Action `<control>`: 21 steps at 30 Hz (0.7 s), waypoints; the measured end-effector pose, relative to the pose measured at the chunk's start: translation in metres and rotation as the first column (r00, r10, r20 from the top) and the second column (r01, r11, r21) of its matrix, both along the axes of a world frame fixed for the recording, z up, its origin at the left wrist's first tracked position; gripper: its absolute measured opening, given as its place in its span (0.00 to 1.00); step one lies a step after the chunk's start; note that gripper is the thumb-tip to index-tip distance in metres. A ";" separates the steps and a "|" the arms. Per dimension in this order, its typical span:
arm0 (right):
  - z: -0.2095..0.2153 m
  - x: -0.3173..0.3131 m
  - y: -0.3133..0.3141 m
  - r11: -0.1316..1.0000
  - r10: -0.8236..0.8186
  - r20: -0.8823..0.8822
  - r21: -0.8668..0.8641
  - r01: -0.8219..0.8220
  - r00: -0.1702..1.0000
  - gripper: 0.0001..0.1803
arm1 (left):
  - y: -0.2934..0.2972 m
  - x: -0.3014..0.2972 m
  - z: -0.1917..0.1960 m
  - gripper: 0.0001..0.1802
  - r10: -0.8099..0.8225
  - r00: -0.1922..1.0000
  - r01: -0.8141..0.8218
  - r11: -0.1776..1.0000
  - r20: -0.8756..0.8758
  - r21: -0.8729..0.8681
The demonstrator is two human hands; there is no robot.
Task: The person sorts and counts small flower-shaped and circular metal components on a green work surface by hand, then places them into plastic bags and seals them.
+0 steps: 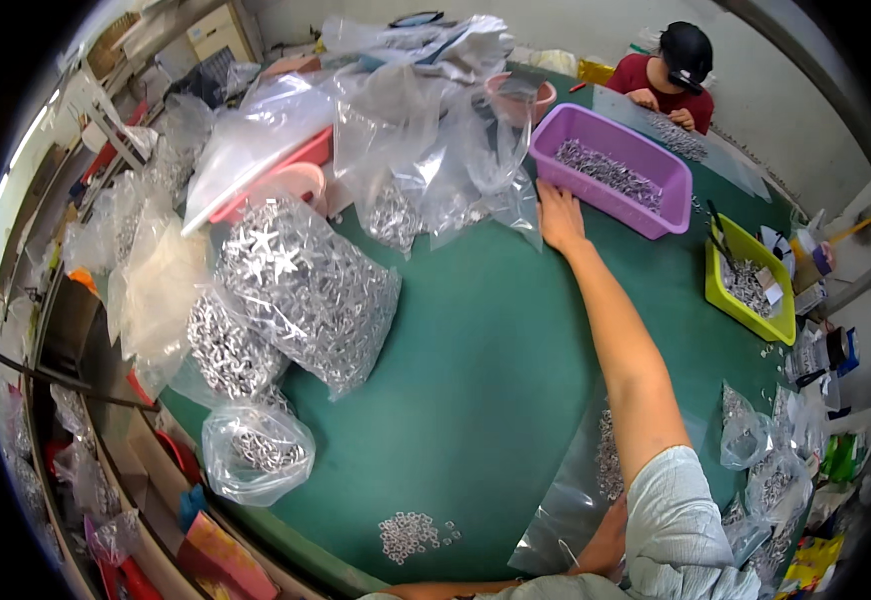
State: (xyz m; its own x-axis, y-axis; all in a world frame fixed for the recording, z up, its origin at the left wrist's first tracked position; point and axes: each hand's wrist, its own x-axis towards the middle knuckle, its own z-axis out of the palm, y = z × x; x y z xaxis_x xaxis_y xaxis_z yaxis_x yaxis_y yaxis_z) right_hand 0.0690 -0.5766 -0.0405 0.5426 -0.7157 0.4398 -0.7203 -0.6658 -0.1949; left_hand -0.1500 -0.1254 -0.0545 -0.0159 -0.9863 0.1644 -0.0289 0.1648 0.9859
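Observation:
My right hand (561, 215) reaches far across the green table, its fingers stretched out against the near left corner of a purple plastic tub (674, 205). Small silver metal pieces lie inside that tub. Low in the picture my left hand (606, 545) rests by a clear plastic bag or sheet (556, 510), partly covered by my right arm and sleeve; its fingers cannot be made out. A heap of small silver pieces (609, 455) shows on the plastic beside my right forearm. Left of it, a pile of small silver rings (411, 535) lies on the table.
Large clear bags of silver star-shaped and other parts (306, 290) stand at the left, with an opened bag (261, 455) before them. A yellow-green tub (781, 325) is at the right. Across the green table (456, 370), a person in red (664, 85) handles small parts.

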 end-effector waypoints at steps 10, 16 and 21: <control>0.008 -0.030 0.009 0.978 -0.046 0.480 0.199 -0.057 0.876 0.09 | -0.007 0.024 0.036 0.38 0.030 0.984 -0.031 1.000 0.175 0.002; 0.047 -0.086 0.061 0.471 -0.488 0.778 0.616 -0.632 0.395 0.09 | -0.008 0.027 0.047 0.39 -0.044 0.968 0.026 0.997 0.248 0.073; 0.067 -0.116 0.102 0.505 -0.401 0.724 0.685 -0.524 0.561 0.10 | -0.008 0.027 0.044 0.38 -0.007 0.976 0.000 1.000 0.217 0.031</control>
